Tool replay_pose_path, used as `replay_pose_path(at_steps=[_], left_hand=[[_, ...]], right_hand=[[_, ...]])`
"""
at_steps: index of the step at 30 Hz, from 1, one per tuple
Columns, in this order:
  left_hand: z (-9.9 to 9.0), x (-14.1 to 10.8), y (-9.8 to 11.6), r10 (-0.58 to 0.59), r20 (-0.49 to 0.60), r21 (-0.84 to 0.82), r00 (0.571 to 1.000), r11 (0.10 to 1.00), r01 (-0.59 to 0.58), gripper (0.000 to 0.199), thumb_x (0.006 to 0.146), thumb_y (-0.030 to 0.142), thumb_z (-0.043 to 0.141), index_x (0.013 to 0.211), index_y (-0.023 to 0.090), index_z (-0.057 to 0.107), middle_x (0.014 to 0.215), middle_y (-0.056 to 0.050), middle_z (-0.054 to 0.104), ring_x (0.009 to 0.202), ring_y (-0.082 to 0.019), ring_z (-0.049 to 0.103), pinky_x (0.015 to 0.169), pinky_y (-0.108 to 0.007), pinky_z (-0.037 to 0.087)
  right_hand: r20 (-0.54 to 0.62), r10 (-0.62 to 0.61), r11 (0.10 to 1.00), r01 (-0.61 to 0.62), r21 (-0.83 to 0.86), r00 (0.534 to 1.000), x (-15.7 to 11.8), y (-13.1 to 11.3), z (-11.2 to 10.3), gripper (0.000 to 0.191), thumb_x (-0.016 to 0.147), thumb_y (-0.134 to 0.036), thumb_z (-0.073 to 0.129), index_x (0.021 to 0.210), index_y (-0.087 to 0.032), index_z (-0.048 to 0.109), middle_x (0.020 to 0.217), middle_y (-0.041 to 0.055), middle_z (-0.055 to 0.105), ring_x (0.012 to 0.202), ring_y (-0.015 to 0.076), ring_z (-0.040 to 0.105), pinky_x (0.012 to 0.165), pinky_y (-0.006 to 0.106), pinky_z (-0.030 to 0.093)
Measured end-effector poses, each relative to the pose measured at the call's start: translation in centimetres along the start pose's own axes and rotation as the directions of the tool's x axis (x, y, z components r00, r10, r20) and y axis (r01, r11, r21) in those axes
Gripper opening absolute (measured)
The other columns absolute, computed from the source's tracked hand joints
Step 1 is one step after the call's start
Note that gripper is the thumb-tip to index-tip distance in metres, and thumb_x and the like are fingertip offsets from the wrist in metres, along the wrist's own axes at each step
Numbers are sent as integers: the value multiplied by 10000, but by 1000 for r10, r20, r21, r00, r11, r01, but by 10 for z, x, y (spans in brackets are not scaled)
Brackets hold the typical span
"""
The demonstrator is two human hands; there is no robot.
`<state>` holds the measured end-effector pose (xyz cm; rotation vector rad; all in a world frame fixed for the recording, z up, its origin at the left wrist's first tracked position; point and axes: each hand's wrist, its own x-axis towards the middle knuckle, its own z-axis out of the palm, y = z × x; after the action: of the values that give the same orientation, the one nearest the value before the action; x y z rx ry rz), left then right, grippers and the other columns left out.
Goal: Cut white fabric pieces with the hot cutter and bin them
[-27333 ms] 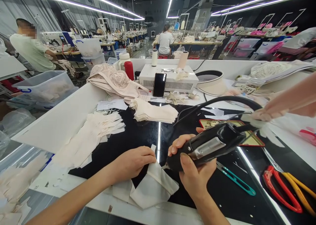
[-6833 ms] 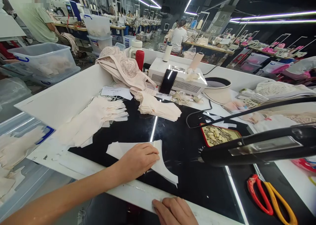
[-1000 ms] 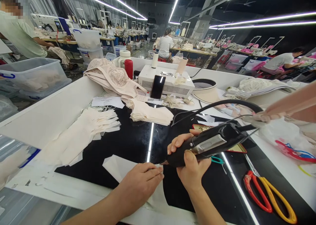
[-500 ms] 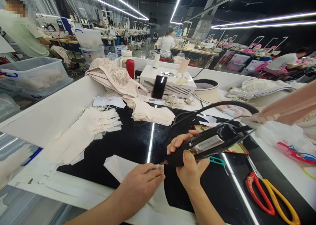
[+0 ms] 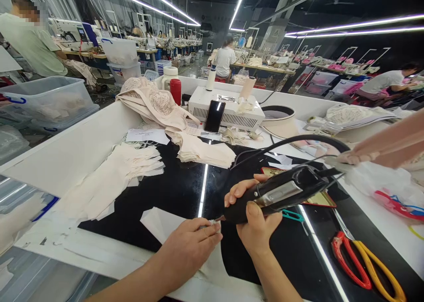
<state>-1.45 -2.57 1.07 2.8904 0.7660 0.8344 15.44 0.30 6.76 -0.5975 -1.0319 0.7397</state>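
Head view: my right fingers (image 5: 253,210) grip the black handheld tool (image 5: 281,195), left fingers (image 5: 209,240) pinch pale fabric (image 5: 160,223); clear bin (image 5: 73,91) has cloth pieces (image 5: 53,112) in it.

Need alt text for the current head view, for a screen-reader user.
The right hand holds a black handheld tool, its tip at pale fabric pressed by the left hand on a black work surface. Around them lie stacked fabric pieces and red-and-yellow-handled scissors; people work at sewing tables behind.
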Motion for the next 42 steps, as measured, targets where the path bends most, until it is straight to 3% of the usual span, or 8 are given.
replay_pose_path(at_steps=[10, 14, 21, 25, 28, 33, 37, 42], left_hand=[[-2, 2, -1, 21, -12, -9, 1000, 1000, -21, 261, 1115, 142, 443, 1267, 145, 656, 1311, -37, 745, 1186, -144, 689, 1032, -285, 591], [-9, 1, -5, 8, 52, -55, 999, 998, -5, 302, 1115, 149, 416, 1313, 155, 644, 1354, -36, 724, 1179, -184, 684, 981, -333, 612], [-21, -6, -36, -80, 132, 8, 988, 997, 80, 319, 1109, 178, 448, 1386, 176, 605, 1458, -77, 659, 1234, -254, 647, 947, -427, 612], [-25, -6, -50, -105, 58, 128, 993, 987, 97, 307, 1110, 164, 441, 1367, 156, 607, 1439, -100, 661, 1285, -292, 615, 1001, -467, 586], [-29, -5, -42, -76, 0, 83, 997, 994, 76, 269, 1096, 112, 455, 1307, 127, 621, 1315, -113, 702, 1235, -262, 632, 1042, -430, 560], [-32, -1, -8, 36, -1, -53, 999, 998, -36, 234, 1076, 45, 438, 1076, 136, 654, 919, -43, 686, 890, -192, 661, 813, -326, 572], [-25, 4, 6, 108, -7, -39, 994, 993, -109, 189, 1058, 42, 490, 1008, 125, 652, 847, -31, 665, 824, -188, 651, 769, -324, 562], [-15, 11, 7, 125, -33, 4, 992, 992, -125, 147, 1061, 65, 522, 1018, 120, 651, 814, -19, 657, 795, -192, 648, 729, -326, 553]], right_hand=[[-13, -4, 1000, 4, -4, 1000, 1, 2, 1, 346, 925, -344, 758, 1228, -302, 596, 831, -42, 644, 636, 133, 633, 548, 287, 567], [-12, -7, 1000, 6, -6, 1000, 4, -6, 0, 404, 906, -343, 785, 1250, -319, 575, 844, -50, 654, 638, 134, 634, 561, 297, 573], [-44, -25, 952, 11, -307, 999, -1, -42, -10, 349, 825, -250, 859, 1124, -241, 680, 898, 22, 713, 784, 191, 696, 706, 365, 601], [-76, 33, 982, -47, -184, 997, -11, -52, -16, 325, 887, -284, 802, 1181, -259, 666, 866, 0, 688, 724, 163, 668, 668, 346, 592], [-81, 9, 993, -18, -117, 997, -17, -51, -19, 347, 898, -315, 787, 1212, -272, 647, 853, -13, 669, 694, 148, 643, 625, 324, 582], [-46, 10, 997, -14, -71, 999, -22, -44, -19, 371, 915, -326, 772, 1250, -277, 622, 873, -12, 662, 705, 143, 641, 618, 313, 581], [-17, 33, 999, -34, -38, 999, -25, -38, -18, 378, 919, -330, 772, 1260, -286, 616, 877, -13, 657, 713, 144, 641, 626, 313, 575], [-28, 40, 998, -41, -42, 999, -28, -32, -18, 398, 906, -360, 784, 1256, -292, 609, 863, -15, 657, 697, 151, 633, 612, 314, 564]])
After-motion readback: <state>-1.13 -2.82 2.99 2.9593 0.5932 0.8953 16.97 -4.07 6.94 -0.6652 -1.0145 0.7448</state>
